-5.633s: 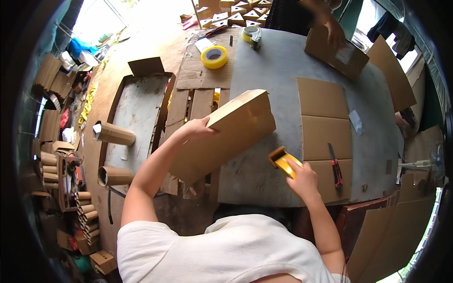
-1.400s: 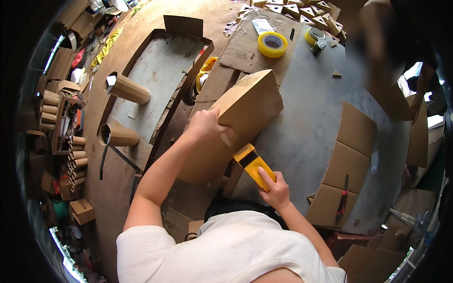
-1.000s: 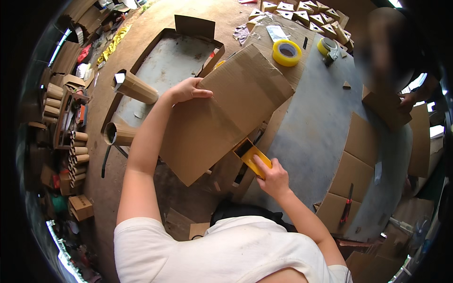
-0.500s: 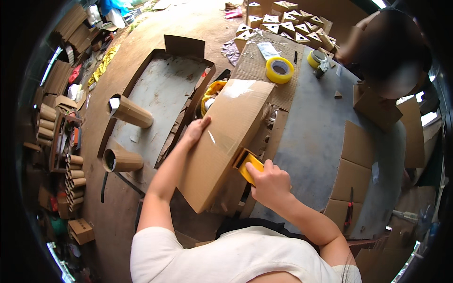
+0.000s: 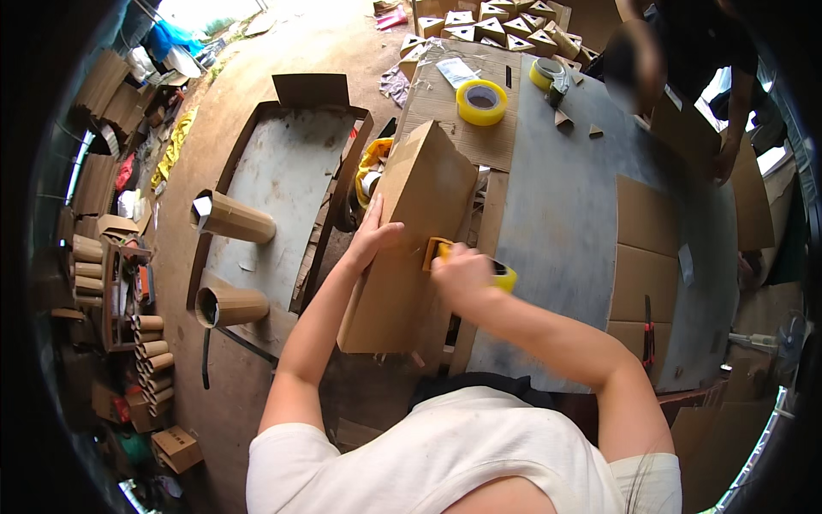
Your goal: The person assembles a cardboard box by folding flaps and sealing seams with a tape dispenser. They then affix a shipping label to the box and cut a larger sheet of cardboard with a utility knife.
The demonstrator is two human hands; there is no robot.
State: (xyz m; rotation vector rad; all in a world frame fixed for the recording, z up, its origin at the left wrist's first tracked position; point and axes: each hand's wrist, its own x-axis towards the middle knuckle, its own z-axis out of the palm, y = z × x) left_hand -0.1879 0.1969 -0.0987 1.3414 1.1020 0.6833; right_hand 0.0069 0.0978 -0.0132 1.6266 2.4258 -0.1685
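The grey desk [image 5: 556, 188] spreads to the person's right. At its left edge, in front of the person, a cardboard box [image 5: 398, 274] stands tilted between the two hands. A creased cardboard sheet [image 5: 644, 265] lies flat farther right on the desk. The yellow tape dispenser [image 5: 506, 277] has its head at the box's right side. The left hand [image 5: 368, 236] lies against the box's left side, fingers straight and thumb spread; the right hand's [image 5: 465, 270] fingers are wrapped around the dispenser. A yellow tape roll [image 5: 481, 103] sits beyond the box. The red-and-black knife [image 5: 648, 343] rests on the sheet.
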